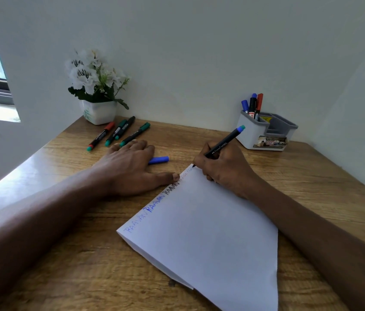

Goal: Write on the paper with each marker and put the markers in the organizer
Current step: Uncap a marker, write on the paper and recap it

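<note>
So right hand (224, 170) clamped the marker (224, 140), tip on the paper (210, 232), 12 o'clock corner; left hand (127, 169) lay flat, fingers apart, at marker's 9 o'clock.

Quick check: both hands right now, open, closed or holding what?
Left hand: open, resting flat on the table.
Right hand: grips the marker, tip on the paper.

Single wide-angle head-worn view, forward and down across the table (311, 176), close above the paper (210, 232), toward the wall (199, 63)
</note>
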`<action>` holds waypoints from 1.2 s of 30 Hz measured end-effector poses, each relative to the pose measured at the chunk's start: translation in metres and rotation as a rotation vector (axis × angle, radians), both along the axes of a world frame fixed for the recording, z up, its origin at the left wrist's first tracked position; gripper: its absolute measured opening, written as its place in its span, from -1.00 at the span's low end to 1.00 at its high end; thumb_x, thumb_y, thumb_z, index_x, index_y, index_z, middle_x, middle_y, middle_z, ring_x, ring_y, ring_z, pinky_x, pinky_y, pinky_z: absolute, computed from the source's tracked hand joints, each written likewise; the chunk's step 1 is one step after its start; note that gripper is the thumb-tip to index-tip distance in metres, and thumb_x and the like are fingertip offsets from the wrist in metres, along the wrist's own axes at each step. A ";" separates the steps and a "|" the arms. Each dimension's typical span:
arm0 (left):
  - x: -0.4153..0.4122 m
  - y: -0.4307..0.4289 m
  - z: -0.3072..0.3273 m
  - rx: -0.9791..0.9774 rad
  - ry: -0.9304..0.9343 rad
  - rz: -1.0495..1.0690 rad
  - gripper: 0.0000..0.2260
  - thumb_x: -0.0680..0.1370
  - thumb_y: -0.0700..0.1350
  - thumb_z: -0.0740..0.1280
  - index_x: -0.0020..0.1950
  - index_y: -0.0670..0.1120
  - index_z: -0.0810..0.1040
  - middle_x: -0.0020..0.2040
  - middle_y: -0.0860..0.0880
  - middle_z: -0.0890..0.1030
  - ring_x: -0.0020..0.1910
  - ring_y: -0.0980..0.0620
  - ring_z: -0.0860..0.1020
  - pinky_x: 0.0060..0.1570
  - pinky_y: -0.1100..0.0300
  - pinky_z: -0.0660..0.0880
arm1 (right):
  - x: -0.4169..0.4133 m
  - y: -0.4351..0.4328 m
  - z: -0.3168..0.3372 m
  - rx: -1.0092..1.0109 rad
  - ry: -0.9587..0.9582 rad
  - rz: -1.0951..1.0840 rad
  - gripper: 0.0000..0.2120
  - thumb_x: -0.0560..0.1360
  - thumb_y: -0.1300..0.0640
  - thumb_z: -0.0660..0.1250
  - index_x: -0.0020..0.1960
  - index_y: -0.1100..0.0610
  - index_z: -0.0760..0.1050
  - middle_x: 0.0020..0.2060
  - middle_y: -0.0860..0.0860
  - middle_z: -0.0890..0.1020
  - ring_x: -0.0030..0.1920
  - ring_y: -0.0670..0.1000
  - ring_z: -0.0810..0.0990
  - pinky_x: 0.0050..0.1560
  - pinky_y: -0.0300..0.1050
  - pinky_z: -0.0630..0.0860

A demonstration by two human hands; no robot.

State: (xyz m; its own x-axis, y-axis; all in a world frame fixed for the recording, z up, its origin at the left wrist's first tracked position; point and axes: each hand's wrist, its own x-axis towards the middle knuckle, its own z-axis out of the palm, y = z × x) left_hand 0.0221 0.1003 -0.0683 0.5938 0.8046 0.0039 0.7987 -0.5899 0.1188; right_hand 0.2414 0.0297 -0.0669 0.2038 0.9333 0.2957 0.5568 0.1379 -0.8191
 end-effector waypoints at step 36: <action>-0.003 -0.003 0.003 0.074 -0.374 0.034 -0.55 0.55 0.29 0.31 0.36 0.12 0.55 0.41 0.08 0.51 0.37 0.03 0.47 0.24 0.10 0.43 | 0.005 0.001 0.004 -0.008 0.518 -0.071 -0.90 0.55 0.32 0.32 -0.01 0.34 0.60 -0.41 0.12 0.61 -0.41 0.04 0.55 -0.47 -0.19 0.44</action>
